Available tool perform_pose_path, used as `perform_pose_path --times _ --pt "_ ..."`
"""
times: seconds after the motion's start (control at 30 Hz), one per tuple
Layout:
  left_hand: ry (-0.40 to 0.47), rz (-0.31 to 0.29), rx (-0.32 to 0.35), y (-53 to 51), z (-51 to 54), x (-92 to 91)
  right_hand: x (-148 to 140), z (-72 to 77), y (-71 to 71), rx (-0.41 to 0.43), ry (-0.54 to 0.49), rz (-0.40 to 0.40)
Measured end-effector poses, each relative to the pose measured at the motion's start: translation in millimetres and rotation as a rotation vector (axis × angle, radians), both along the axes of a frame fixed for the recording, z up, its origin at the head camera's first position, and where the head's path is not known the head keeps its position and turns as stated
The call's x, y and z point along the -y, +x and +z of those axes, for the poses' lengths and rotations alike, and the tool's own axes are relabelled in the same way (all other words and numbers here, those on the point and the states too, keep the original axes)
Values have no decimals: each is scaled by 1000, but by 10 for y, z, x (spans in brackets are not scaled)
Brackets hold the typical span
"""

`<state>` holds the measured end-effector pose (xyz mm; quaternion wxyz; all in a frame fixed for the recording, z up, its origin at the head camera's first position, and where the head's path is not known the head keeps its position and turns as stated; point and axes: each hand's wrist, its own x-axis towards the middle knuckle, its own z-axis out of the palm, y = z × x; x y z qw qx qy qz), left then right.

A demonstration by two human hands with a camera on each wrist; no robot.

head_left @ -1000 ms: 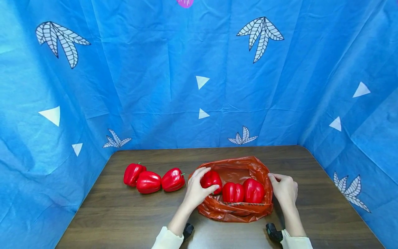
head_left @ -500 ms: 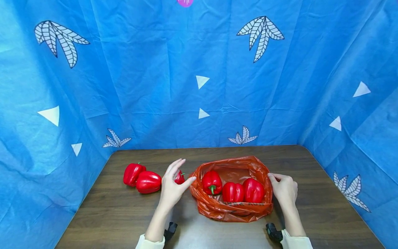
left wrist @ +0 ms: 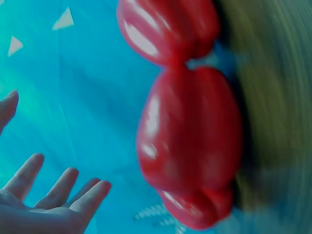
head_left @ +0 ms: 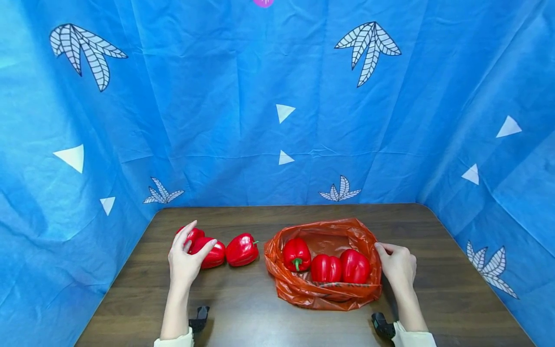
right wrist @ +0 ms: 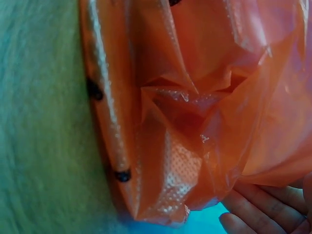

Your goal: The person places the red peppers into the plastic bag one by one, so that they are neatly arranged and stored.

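Observation:
My left hand (head_left: 184, 262) hovers by the red bell peppers at the left of the table, thumb and fingers spread, nothing held. Partly behind it are a middle bell pepper (head_left: 214, 256) and a farther one (head_left: 196, 234); a third bell pepper (head_left: 242, 249) lies to their right, its green stem showing. The left wrist view has the fingers apart from the nearest pepper (left wrist: 190, 129). An orange-red plastic bag (head_left: 323, 301) lies with its mouth wide, holding three bell peppers (head_left: 297, 254). My right hand (head_left: 398, 265) pinches the bag's right rim between thumb and fingers.
A brown wood-grain table (head_left: 243, 313) carries everything. Blue cloth (head_left: 243, 120) printed with leaves and triangles stands around its back and sides. Black wrist devices (head_left: 199, 319) sit beside both forearms.
The left hand has let go of a bell pepper in the bag and moved left to the peppers outside it. My right hand keeps its hold on the bag's rim.

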<state>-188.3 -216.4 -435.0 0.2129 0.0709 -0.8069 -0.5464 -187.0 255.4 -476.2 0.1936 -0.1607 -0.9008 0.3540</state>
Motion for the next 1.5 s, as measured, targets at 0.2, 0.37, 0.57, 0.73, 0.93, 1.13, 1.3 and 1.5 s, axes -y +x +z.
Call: perform_pose_path --times 0.2,0.37,0.57,0.73,0.93,1.13,1.3,1.5 --pt "-30 13 95 -12 -72 196 -9 -17 -4 0 12 -5" --pt "-52 -39 136 -44 -159 258 -12 -22 -14 2 18 -10" --pt "-104 -93 198 -89 -272 292 -10 -17 -7 15 10 -11" --pt "-153 -103 287 -111 -353 320 -8 -4 -1 21 4 -8" --pt "-183 -98 337 -128 -451 353 -2 3 -1 39 -8 -10" --pt "-190 -89 340 -138 -474 357 1 0 0 37 -11 -9" --pt "-188 -80 365 -124 -465 364 10 5 1 42 -12 -9" --pt "-169 -80 376 -112 -442 359 13 4 -6 32 -9 -2"
